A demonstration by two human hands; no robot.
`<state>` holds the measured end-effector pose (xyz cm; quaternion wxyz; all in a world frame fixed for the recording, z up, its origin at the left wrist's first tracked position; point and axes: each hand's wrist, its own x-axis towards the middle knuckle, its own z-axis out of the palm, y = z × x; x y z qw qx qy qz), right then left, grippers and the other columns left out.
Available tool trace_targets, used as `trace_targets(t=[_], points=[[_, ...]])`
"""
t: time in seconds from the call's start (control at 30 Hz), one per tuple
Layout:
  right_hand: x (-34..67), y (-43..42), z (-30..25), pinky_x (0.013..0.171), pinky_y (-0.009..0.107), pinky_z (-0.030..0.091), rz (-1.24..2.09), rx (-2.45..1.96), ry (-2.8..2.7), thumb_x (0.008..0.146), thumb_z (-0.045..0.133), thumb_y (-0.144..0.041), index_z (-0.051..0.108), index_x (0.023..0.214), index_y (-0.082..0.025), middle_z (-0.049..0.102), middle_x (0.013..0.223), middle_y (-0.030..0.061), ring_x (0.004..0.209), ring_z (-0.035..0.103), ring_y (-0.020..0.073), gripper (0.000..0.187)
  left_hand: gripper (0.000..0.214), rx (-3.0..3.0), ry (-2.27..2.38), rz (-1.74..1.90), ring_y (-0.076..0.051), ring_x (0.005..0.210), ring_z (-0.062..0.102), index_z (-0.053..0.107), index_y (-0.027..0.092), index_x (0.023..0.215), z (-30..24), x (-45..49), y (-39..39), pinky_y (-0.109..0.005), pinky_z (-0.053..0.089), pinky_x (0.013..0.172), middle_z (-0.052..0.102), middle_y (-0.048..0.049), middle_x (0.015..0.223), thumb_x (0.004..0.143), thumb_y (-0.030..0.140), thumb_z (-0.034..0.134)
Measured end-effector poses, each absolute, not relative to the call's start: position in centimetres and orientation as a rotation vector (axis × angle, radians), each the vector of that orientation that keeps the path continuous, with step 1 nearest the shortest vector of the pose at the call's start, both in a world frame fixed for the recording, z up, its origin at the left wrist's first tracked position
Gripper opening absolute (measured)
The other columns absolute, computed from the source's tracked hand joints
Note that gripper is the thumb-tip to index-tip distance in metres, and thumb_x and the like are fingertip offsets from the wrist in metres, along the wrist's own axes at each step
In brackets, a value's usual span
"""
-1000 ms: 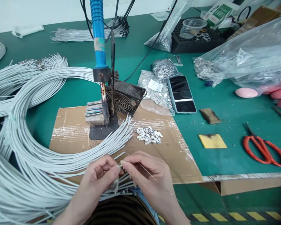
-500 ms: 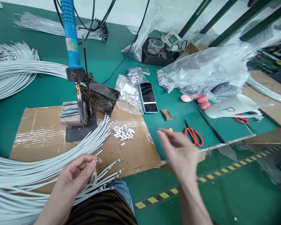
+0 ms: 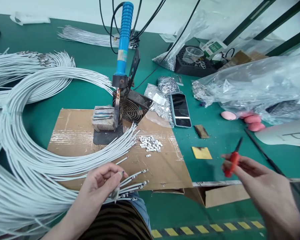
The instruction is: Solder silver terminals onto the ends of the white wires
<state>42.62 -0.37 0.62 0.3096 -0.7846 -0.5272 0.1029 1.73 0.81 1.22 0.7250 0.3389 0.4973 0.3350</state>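
My left hand (image 3: 102, 185) is closed in a pinch in front of the white cables (image 3: 72, 160). A small dark tip shows at its fingertips, but what it grips is too hidden to name. A wrinkled translucent piece hangs below the thumb. Beside this hand, several cable ends (image 3: 140, 183) carry small white connectors. My right hand (image 3: 262, 183) is closed around red-handled scissors (image 3: 233, 162), held above the table's front edge with the dark blades pointing up and away. A pile of small white connectors (image 3: 150, 144) lies on the cardboard (image 3: 165, 170), with one piece apart from it.
A blue-handled soldering iron (image 3: 123, 43) stands over a metal block (image 3: 103, 118), beside a black fan (image 3: 135, 108). A phone (image 3: 180, 110), bags of small parts (image 3: 160, 100), a yellow sponge (image 3: 201, 153) and a brown pad (image 3: 201, 131) lie to the right. A white jug (image 3: 285, 133) is further right.
My right hand, previously without the scissors, has reached right and picked them up off the table. The view has shifted right. My left hand keeps its pinch by the cables.
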Motion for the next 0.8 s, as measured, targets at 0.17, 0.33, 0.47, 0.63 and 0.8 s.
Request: trace_targets(t=[0.17, 0.33, 0.47, 0.63, 0.8], points=[[30.9, -2.5, 0.4, 0.053, 0.032, 0.052, 0.686, -1.787, -1.648, 0.087, 0.080, -0.052, 0.066, 0.077, -0.025, 0.070, 0.068, 0.0022, 0.060, 0.067, 0.0220, 0.033, 0.032, 0.827, 1.106, 0.735, -0.010, 0.056, 0.031, 0.082, 0.021, 0.094, 1.0, 1.4, 0.5, -0.023, 0.022, 0.050, 0.051, 0.0041, 0.064, 0.095, 0.052, 0.076], [23.1, -0.8, 1.6, 0.058, 0.030, 0.044, 0.733, -1.521, -2.064, 0.098, 0.069, -0.047, 0.045, 0.065, -0.023, 0.059, 0.062, -0.0018, 0.057, 0.056, 0.0160, 0.047, 0.033, 0.832, 1.105, 0.732, -0.011, 0.056, 0.032, 0.080, 0.021, 0.095, 1.2, 1.4, 0.2, -0.023, 0.022, 0.050, 0.047, 0.0055, 0.062, 0.094, 0.054, 0.076], [22.3, 0.0, 1.9, 0.055, 0.028, 0.038, 0.810, -1.461, -2.154, 0.104, 0.061, -0.042, 0.042, 0.064, -0.023, 0.058, 0.060, -0.0013, 0.056, 0.054, 0.0147, 0.048, 0.037, 0.804, 1.118, 0.735, -0.011, 0.058, 0.031, 0.080, 0.020, 0.092, 1.4, 1.4, 0.1, -0.024, 0.027, 0.054, 0.049, 0.0051, 0.064, 0.091, 0.057, 0.079], [22.7, 0.0, 1.7, 0.055, 0.028, 0.035, 0.837, -1.418, -2.166, 0.100, 0.063, -0.030, 0.041, 0.063, -0.023, 0.056, 0.059, -0.0025, 0.055, 0.051, 0.0135, 0.044, 0.039, 0.801, 1.111, 0.730, -0.012, 0.060, 0.032, 0.080, 0.021, 0.093, 1.4, 1.5, 0.0, -0.024, 0.028, 0.055, 0.049, 0.0048, 0.065, 0.090, 0.060, 0.078], [22.7, -0.1, 1.3, 0.052, 0.028, 0.030, 0.843, -1.410, -2.152, 0.092, 0.064, -0.020, 0.033, 0.061, -0.024, 0.046, 0.056, -0.0050, 0.053, 0.043, 0.0119, 0.045, 0.040, 0.803, 1.130, 0.743, -0.012, 0.059, 0.030, 0.080, 0.021, 0.091, 1.4, 1.6, 0.0, -0.025, 0.028, 0.055, 0.046, 0.0056, 0.063, 0.088, 0.061, 0.080]])
